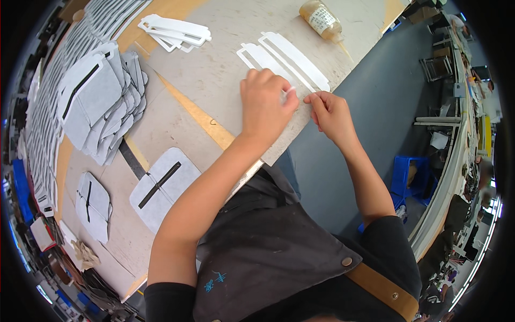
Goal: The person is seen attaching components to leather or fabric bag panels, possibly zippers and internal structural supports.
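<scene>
My left hand (266, 104) was bent over the near end of one white slotted strip (265, 59), with a bit of white by my thumb, but I can't tell if my fingers were closed on it. My right hand (331, 114) had its thumb and finger close together by the near end of another white strip (298, 59), and I can't tell if they pinched it. Both strips lay near the right edge of the table (209, 70). A bottle (321, 20) lay on its side farther up that edge. A pile of gray panels (102, 102) sat toward the table's left edge.
</scene>
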The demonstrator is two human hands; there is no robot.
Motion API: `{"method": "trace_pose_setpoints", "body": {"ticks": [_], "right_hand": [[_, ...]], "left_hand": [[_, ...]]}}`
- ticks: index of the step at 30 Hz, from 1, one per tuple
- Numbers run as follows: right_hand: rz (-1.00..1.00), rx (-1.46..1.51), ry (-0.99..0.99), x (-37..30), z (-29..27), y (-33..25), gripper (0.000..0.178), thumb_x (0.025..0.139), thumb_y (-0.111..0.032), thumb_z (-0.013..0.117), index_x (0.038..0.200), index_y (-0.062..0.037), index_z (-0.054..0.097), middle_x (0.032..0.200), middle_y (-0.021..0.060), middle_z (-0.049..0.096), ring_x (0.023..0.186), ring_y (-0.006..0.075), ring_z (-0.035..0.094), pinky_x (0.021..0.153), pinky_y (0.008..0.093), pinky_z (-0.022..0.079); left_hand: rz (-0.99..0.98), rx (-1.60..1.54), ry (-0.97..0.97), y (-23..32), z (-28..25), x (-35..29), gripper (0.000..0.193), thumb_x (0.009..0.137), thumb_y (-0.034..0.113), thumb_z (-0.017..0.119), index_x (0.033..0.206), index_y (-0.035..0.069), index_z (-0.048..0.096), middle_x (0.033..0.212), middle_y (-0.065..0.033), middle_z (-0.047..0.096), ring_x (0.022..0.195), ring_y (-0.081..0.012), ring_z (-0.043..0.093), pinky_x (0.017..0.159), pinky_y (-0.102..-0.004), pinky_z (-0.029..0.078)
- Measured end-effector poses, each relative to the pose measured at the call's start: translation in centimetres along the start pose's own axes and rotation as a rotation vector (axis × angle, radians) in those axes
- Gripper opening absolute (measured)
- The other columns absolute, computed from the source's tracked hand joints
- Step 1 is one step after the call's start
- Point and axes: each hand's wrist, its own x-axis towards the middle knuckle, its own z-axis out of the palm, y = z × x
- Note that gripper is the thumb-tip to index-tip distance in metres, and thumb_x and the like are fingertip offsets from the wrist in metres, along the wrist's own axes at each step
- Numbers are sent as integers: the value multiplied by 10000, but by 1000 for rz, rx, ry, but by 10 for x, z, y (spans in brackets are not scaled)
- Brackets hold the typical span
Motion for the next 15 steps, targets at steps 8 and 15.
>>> {"method": "trace_pose_setpoints", "body": {"ticks": [8,15], "right_hand": [[-436,39,130,-5,29,-22,328,900,-187,693,1180,-21,650,930,42,670,796,91,588,686,269,478],[-178,564,-480,-4,80,-62,445,894,-208,703,1286,-36,582,1195,61,628,1134,144,541,1029,308,383]], "left_hand": [[-249,-387,305,3,-131,-35,96,844,39,722,891,17,641,862,-26,534,831,-133,471,782,-263,391],[-502,-704,473,8,-204,-98,69,906,44,667,928,18,607,915,4,492,875,-94,443,834,-231,340]]}}
